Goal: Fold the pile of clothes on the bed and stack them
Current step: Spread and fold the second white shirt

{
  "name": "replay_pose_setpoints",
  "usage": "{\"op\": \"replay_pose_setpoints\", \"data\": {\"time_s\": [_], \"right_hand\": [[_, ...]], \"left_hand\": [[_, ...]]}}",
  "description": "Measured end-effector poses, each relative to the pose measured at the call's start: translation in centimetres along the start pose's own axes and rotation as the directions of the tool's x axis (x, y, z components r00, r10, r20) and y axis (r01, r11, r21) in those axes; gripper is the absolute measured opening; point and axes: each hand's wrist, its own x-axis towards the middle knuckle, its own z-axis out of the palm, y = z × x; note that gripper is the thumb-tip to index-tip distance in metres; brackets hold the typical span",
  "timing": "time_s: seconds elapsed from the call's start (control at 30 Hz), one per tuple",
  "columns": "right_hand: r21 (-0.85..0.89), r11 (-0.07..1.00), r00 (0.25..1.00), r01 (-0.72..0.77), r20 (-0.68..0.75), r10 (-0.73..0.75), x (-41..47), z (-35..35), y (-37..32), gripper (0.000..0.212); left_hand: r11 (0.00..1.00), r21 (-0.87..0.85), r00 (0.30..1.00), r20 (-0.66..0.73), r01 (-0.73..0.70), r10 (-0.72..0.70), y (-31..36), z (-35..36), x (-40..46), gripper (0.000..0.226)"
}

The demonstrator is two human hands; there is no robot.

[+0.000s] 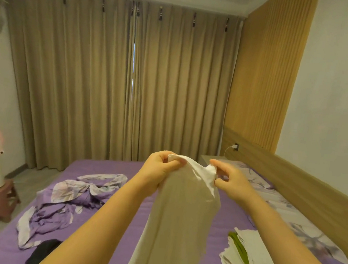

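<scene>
- Fingers (172, 161) of left hand (159, 169) and right hand (231, 181) pinching cream garment (179, 216) top edge.
- Both arms outstretched over purple bed (223, 218).
- No readable writing.

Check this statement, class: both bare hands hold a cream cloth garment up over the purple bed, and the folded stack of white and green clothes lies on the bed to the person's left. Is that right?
Not quite. The head view shows the folded stack of white and green clothes on the person's right, not left. The rest stands: the left hand and right hand hold the cream cloth garment up over the purple bed.
</scene>
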Motion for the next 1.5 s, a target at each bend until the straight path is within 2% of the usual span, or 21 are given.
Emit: {"op": "replay_pose_setpoints", "data": {"time_s": [0.1, 0.17, 0.23, 0.3, 0.37, 0.47, 0.53, 0.63, 0.73, 0.83, 0.9, 0.93, 1.0, 1.07, 1.1, 1.13, 1.17, 1.23, 1.3, 1.4, 1.5], "right_hand": [[-0.142, 0.986, 0.996, 0.089, 0.005, -0.089, 0.2, -0.5, 0.6, 0.007], [-0.072, 0.993, 0.995, 0.098, 0.007, -0.098, 0.5, -1.0, 0.4, 0.02], [-0.001, 0.997, 0.997, 0.073, 0.019, -0.073, 0.8, -1.2, -0.4, 0.03], [0.002, 0.998, 0.996, 0.066, 0.055, -0.066, 1.1, -0.5, -1.7, 0.03], [-0.005, 0.999, 0.993, 0.05, 0.111, -0.049, 1.5, 1.0, -3.1, 0.026], [-0.03, 1.0, 0.993, -0.006, 0.12, 0.01, 1.9, 2.9, -4.2, 0.017], [0.089, 0.993, 0.994, -0.083, 0.08, 0.076, 2.0, 3.1, -4.5, 0.007], [0.4, 0.899, 0.982, -0.181, 0.126, 0.141, 2.1, 2.3, -4.7, 0.017], [0.548, 0.805, 0.974, -0.228, 0.141, 0.18, 2.4, 1.4, -5.1, 0.027], [0.668, 0.698, 0.965, -0.257, 0.139, 0.223, 3.1, 0.6, -4.9, 0.038], [0.699, 0.669, 0.965, -0.253, 0.131, 0.229, 3.3, 0.1, -4.5, 0.04], [0.685, 0.683, 0.965, -0.252, 0.125, 0.231, 3.3, -0.1, -4.2, 0.04], [0.543, 0.807, 0.971, -0.231, 0.082, 0.222, 3.2, -0.6, -3.2, 0.035], [0.119, 0.982, 0.989, -0.15, 0.018, 0.148, 2.8, -1.0, -1.9, 0.021], [-0.154, 0.985, 0.996, -0.078, 0.022, 0.082, 2.6, -1.2, -1.5, 0.015], [-0.34, 0.94, 0.997, -0.001, 0.067, 0.025, 2.3, -1.1, -1.1, 0.015], [-0.399, 0.915, 0.991, 0.059, 0.131, -0.007, 2.1, -0.9, -0.8, 0.024], [-0.221, 0.973, 0.968, 0.061, 0.252, -0.003, 1.4, 0.1, -0.6, 0.043], [0.052, 0.998, 0.951, -0.036, 0.309, 0.018, 1.1, 1.5, -0.5, 0.031], [0.24, 0.966, 0.967, -0.093, 0.254, 0.03, 0.7, 3.1, -0.2, 0.019], [0.335, 0.937, 0.979, -0.095, 0.204, 0.026, 0.6, 4.3, 0.2, 0.014]], "left_hand": [[1.0, -0.003, 1.0, -0.019, 0.019, -0.019, 0.1, -0.7, -0.3, 0.029], [0.997, 0.056, 0.994, -0.098, 0.049, -0.043, -0.2, -2.0, -0.4, 0.027], [0.985, 0.126, 0.99, -0.095, 0.116, -0.104, -0.4, -3.6, -0.7, 0.008], [0.975, 0.176, 0.989, 0.033, 0.139, -0.147, -0.6, -4.6, -1.1, 0.036], [0.975, 0.205, 0.98, 0.156, 0.09, -0.124, -0.6, -3.9, -1.5, 0.068], [0.947, 0.319, 0.962, 0.243, 0.044, -0.126, -0.9, -1.0, -1.3, 0.094], [0.919, 0.392, 0.981, 0.163, 0.035, -0.107, -1.7, 0.4, -1.1, 0.092], [0.919, 0.392, 0.999, 0.016, -0.043, 0.04, -3.1, 0.9, -1.4, 0.075], [0.924, 0.367, 0.982, -0.099, -0.112, 0.159, -4.2, 1.3, -2.3, 0.059], [0.935, 0.351, 0.98, -0.163, -0.052, 0.116, -5.0, 2.3, -2.7, 0.068], [0.906, 0.424, 0.981, -0.17, -0.017, 0.098, -5.3, 2.6, -2.1, 0.046], [0.89, 0.456, 0.975, -0.191, -0.017, 0.117, -5.2, 2.5, -1.7, 0.028], [0.909, 0.416, 0.968, -0.22, -0.02, 0.123, -4.7, 2.1, -0.7, 0.005], [0.947, 0.321, 0.979, -0.183, -0.027, 0.09, -3.9, 1.4, 0.2, 0.003], [0.953, 0.302, 0.986, -0.143, -0.033, 0.079, -3.4, 1.1, 0.6, 0.005], [0.953, 0.3, 0.993, -0.1, -0.034, 0.067, -3.0, 1.1, 1.0, 0.006], [0.95, 0.311, 0.997, -0.054, -0.032, 0.052, -2.6, 1.1, 1.3, 0.006], [0.938, 0.345, 0.999, 0.031, -0.036, 0.027, -2.1, 1.6, 1.9, 0.007], [0.941, 0.335, 0.998, 0.057, -0.04, 0.022, -2.1, 2.0, 2.1, 0.008], [0.962, 0.273, 1.0, -0.029, 0.013, -0.005, -3.2, 1.6, 1.3, 0.006], [0.962, 0.212, 0.985, -0.021, 0.171, -0.171, -5.9, 0.7, -1.3, 0.027]]}}
